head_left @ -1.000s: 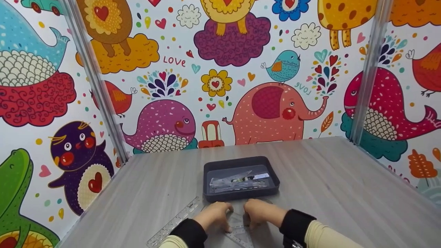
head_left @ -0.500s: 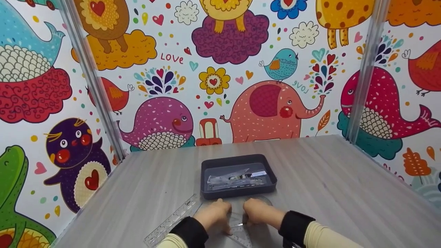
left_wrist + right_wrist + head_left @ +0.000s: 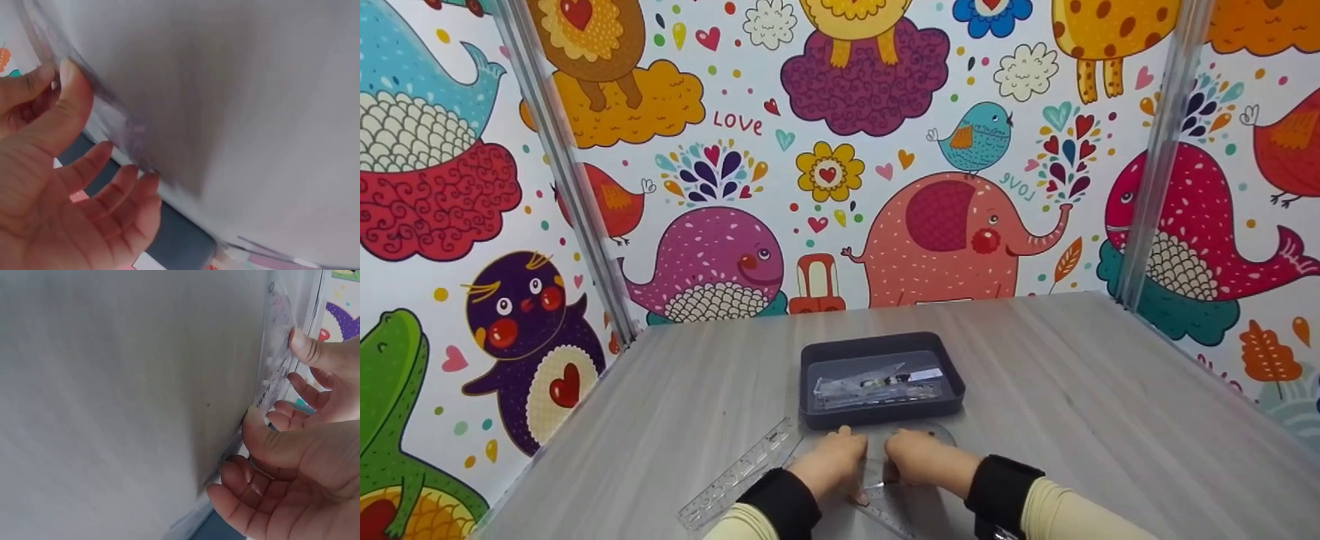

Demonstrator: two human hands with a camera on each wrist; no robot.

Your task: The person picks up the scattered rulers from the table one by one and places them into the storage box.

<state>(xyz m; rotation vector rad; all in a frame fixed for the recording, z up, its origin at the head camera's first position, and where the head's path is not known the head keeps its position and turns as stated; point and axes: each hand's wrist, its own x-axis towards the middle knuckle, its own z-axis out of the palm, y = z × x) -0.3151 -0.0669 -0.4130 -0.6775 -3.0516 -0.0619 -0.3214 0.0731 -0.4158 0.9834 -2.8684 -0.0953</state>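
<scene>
A clear set square (image 3: 886, 511) with printed markings lies between my hands, low in the middle of the head view. My left hand (image 3: 834, 459) pinches its left part; in the left wrist view the thumb (image 3: 72, 84) presses on the clear plastic while the other fingers are loosely bent. From the other side my right hand (image 3: 926, 459) pinches it, with the thumb (image 3: 261, 433) along its edge in the right wrist view. Behind the right hand shows the rounded edge of a clear protractor (image 3: 941, 434). The hands cover much of the set square.
A dark grey tray (image 3: 881, 415) stands just beyond the hands, holding clear plastic packets (image 3: 847, 390). A clear ruler (image 3: 735, 472) lies slantwise left of the left hand. The grey wood-look table (image 3: 1072, 390) meets patterned walls (image 3: 825, 75) at the back and sides.
Both hands keep their hold on the set square. They have drawn slightly closer together, and the head view has shifted a little. The tray and ruler stay in place.
</scene>
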